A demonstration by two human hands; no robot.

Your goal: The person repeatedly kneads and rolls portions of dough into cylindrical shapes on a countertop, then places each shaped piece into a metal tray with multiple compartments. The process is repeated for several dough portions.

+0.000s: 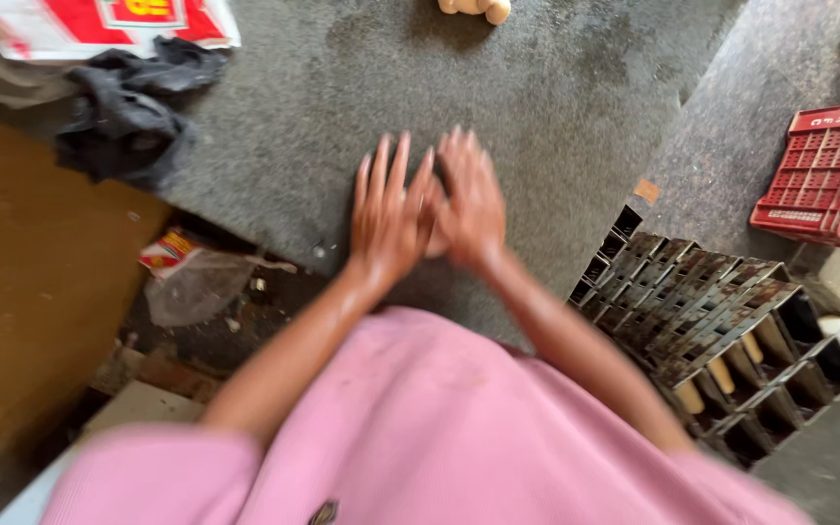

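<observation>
The big grey stone counter (537, 107) fills the middle. At its right edge sit dark metal trays (712, 331). On its far left corner lies a dark cloth (133, 112). The left hand (388, 216) and right hand (469, 206) press together above the counter, fingers open and straight, holding nothing.

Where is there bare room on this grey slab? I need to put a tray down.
Bare grey slab lies beyond the left hand and right hand, between the dark cloth and red crate. Crowded: the tin racks at right.
</observation>
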